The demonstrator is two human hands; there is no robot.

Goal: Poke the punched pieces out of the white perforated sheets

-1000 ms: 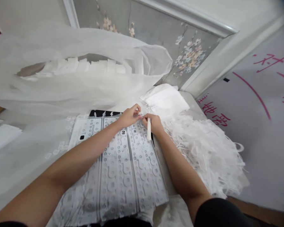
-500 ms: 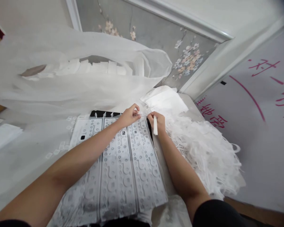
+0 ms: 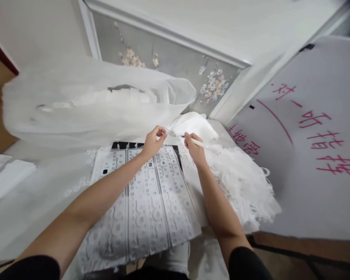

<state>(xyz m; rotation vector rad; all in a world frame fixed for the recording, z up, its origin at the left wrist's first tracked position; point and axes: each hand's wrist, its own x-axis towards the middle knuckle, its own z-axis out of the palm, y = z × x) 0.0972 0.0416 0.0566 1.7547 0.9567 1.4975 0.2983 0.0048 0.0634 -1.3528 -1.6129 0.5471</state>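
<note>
Grey-white printed sheets [image 3: 146, 202] with dark stripes lie over a black board [image 3: 123, 145], whose edge shows at the top and right. My left hand [image 3: 155, 142] is above the top edge of the sheets, thumb and forefinger pinched on something thin and clear, too small to name. Just to the right, my right hand [image 3: 196, 147] is closed around a slim white-handled tool [image 3: 200, 144], its dark tip pointing left towards my left hand. White folded sheets [image 3: 194, 126] lie behind my right hand.
A heap of thin white strips [image 3: 242, 182] lies at the right. Large translucent plastic bags [image 3: 99, 116] stand behind. White sheets [image 3: 10, 175] are at the left. A whiteboard [image 3: 317, 116] with red writing leans at the right.
Both hands have lifted off the top edge of the sheets. The tool in my right hand has turned from upright to nearly level. The view has shifted to the right.
</note>
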